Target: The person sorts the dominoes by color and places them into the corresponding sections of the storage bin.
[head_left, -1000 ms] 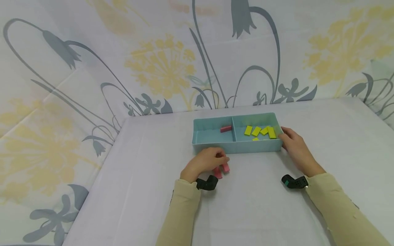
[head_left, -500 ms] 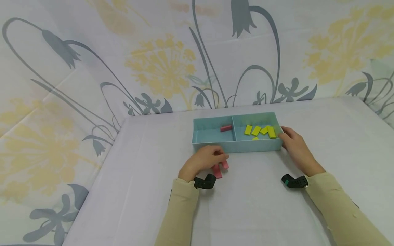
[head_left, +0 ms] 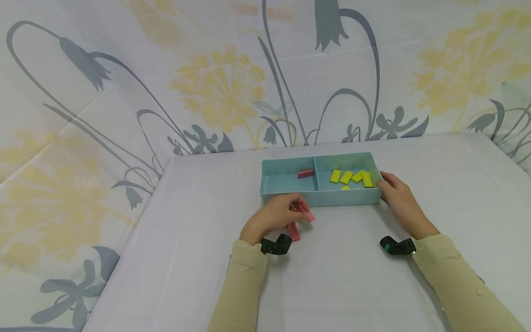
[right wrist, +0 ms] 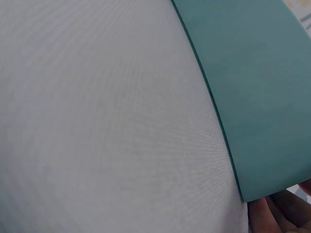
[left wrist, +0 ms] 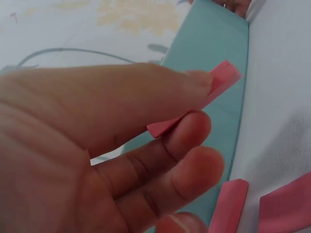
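Note:
With its thumb and index finger, my left hand (head_left: 278, 212) pinches a small pink block (left wrist: 224, 77), just in front of the teal divided box (head_left: 344, 198) and above the table. Below that hand, more pink blocks (left wrist: 228, 206) lie on the cloth, partly hidden by it in the head view. My right hand (head_left: 398, 200) grips the box's right end, thumb at the front corner; its fingers (right wrist: 284, 213) are partly out of sight. One red block (head_left: 305, 173) lies in the left compartment against the divider. Several yellow blocks (head_left: 367, 180) lie in the right compartment.
A white cloth (head_left: 340, 276) covers the table. Behind and to the left rises a flower-patterned fabric (head_left: 224, 87). Each wrist bears a black camera mount (head_left: 277, 244). The box's front wall hides part of its floor.
My left hand has lifted the pink block off the table and tilted it, its end now pointing to the right. The right hand and the box have stayed in place.

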